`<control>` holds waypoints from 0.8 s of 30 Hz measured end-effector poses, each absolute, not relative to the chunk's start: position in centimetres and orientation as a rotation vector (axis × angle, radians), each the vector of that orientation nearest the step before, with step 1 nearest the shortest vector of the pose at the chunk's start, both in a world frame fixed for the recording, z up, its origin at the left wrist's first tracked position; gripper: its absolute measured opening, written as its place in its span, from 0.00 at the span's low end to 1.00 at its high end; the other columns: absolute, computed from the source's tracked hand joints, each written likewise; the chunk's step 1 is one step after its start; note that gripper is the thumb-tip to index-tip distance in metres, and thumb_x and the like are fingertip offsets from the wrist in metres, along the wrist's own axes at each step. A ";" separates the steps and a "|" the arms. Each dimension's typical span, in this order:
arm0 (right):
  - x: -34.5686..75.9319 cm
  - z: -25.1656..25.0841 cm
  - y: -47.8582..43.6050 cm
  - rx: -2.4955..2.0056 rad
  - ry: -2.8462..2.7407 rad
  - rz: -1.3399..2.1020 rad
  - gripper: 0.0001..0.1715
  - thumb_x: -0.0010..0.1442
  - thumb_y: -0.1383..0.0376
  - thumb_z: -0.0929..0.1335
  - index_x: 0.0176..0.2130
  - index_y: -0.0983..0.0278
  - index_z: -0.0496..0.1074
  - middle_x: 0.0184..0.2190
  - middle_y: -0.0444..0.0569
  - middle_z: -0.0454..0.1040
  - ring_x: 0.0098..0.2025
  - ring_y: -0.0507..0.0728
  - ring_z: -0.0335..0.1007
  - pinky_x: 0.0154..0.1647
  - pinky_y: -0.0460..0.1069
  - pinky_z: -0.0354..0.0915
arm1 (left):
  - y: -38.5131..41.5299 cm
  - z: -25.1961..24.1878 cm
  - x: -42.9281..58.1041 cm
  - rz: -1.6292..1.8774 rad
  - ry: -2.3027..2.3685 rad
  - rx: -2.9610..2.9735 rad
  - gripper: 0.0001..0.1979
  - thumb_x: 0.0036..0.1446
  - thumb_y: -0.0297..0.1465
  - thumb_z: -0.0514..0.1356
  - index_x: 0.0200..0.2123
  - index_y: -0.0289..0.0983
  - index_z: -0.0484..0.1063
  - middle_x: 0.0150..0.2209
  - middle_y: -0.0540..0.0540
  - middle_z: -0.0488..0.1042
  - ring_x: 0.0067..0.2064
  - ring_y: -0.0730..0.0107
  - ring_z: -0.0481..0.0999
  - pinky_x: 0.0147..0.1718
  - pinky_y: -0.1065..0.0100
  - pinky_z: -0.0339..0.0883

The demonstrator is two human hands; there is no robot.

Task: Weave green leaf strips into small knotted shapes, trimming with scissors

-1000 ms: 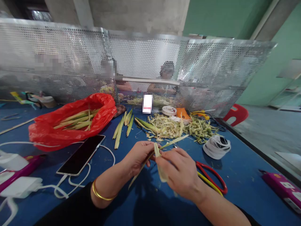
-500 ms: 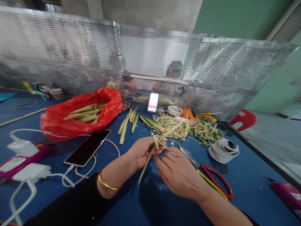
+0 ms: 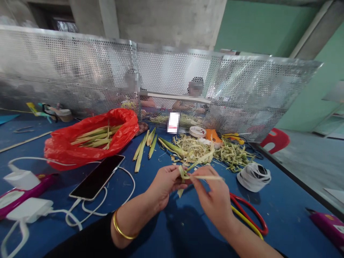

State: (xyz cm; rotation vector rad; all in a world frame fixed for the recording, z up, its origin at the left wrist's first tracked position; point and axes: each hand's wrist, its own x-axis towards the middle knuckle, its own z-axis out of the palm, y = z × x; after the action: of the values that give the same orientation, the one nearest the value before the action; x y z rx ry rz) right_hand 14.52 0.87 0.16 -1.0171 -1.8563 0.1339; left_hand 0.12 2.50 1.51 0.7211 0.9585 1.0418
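My left hand, a gold bangle on its wrist, pinches a small folded knot of pale green leaf strips between thumb and fingers. Close on its right, my right hand is closed on one strip that runs out of the knot and past my fingers. Another strip end points up and right from the knot, and a short end hangs below it. Scissors with red and yellow handles lie on the blue table beside my right hand, which hides their blades.
Leaf pieces and shredded leaf heaps lie ahead. A red plastic bag of leaves, a phone and white chargers are left. White tape roll stands right. Behind a perforated metal screen sit two people.
My right hand has drawn a strip across to the right, where it now sticks out past my fingers. The long end hanging down-left of my left hand is gone from there. The view has tilted up slightly.
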 end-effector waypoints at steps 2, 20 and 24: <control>14.8 0.2 1.4 -1.150 -1.608 0.520 0.07 0.59 0.62 0.65 0.31 0.63 0.69 0.29 0.49 0.73 0.33 0.57 0.69 0.36 0.51 0.65 | 2.5 1.7 0.1 1.034 0.961 0.797 0.10 0.46 0.35 0.66 0.29 0.33 0.75 0.26 0.45 0.77 0.27 0.73 0.76 0.28 0.74 0.69; 14.3 0.7 2.1 -1.162 -1.084 1.257 0.16 0.48 0.56 0.72 0.27 0.65 0.68 0.19 0.42 0.71 0.20 0.52 0.67 0.22 0.46 0.64 | 2.6 1.6 0.0 0.979 0.962 0.989 0.15 0.44 0.30 0.66 0.38 0.32 0.76 0.31 0.45 0.76 0.30 0.72 0.76 0.31 0.73 0.70; 14.1 0.6 1.8 -1.217 -1.134 1.350 0.15 0.53 0.54 0.68 0.29 0.64 0.66 0.18 0.41 0.70 0.17 0.51 0.67 0.20 0.45 0.61 | 3.0 1.1 -0.2 1.106 1.062 0.953 0.17 0.44 0.32 0.67 0.39 0.34 0.75 0.29 0.47 0.75 0.29 0.75 0.73 0.20 0.79 0.61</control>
State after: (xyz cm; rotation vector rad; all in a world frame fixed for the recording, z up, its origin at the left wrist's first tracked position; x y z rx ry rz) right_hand 14.09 1.77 0.60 -1.2167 -1.1339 1.3501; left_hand -0.17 3.02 1.12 0.9534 1.0621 1.1058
